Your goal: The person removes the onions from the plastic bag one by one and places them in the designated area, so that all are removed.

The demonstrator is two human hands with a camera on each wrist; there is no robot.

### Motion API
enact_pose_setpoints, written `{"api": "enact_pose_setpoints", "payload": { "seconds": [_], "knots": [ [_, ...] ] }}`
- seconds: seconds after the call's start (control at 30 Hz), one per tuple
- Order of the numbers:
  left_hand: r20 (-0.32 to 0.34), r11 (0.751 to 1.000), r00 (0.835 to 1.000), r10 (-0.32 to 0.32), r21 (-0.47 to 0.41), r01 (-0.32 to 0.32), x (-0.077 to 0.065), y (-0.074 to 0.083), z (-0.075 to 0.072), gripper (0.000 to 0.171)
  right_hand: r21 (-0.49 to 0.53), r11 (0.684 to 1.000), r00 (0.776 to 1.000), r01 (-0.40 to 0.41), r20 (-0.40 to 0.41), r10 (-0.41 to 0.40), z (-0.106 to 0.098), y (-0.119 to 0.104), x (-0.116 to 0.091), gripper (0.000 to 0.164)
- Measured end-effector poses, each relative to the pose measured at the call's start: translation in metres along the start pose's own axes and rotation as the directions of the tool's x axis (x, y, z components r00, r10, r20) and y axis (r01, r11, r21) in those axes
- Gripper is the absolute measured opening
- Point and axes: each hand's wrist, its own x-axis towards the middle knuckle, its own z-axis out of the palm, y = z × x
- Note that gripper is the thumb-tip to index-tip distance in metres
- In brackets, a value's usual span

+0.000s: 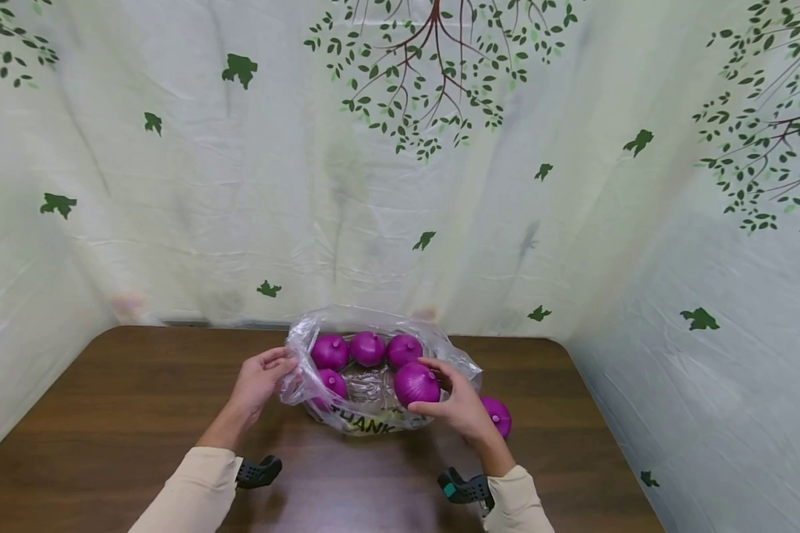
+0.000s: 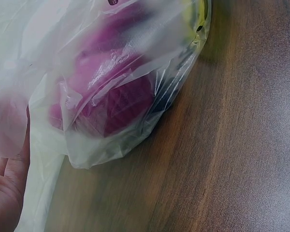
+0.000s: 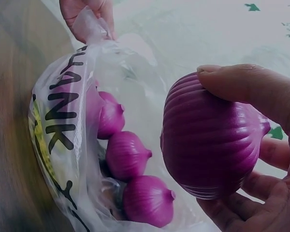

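Holding a purple onion in the right hand, fingers curled round it, just over the open mouth of the clear plastic bag. Pinching the bag's left rim with the left hand. Four onions inside the bag; another onion on the brown bench, right of the bag.
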Motion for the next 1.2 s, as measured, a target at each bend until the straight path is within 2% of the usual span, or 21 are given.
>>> {"api": "enact_pose_setpoints", "payload": {
  "seconds": [0.27,0.57,0.9,1.2],
  "knots": [
    [-0.001,1.000,1.000,-0.008,-0.017,0.008,0.000,0.001,0.001,0.050,0.000,0.999,0.999,0.045,0.022,-0.045,-0.009,0.002,-0.006,0.068],
    [0.001,1.000,1.000,-0.004,-0.012,0.004,-0.002,0.003,0.001,0.051,-0.011,0.999,0.998,0.051,0.043,-0.050,-0.018,0.000,-0.012,0.066],
    [0.002,0.999,1.000,-0.024,-0.023,0.024,0.001,-0.003,-0.001,0.052,-0.026,0.996,0.994,0.084,0.070,-0.082,-0.030,-0.001,-0.019,0.067],
    [0.007,0.999,1.000,-0.012,-0.039,0.013,0.003,-0.002,0.000,0.051,-0.021,0.997,0.997,0.077,0.033,-0.076,-0.046,-0.001,-0.030,0.068]
  ]
}}
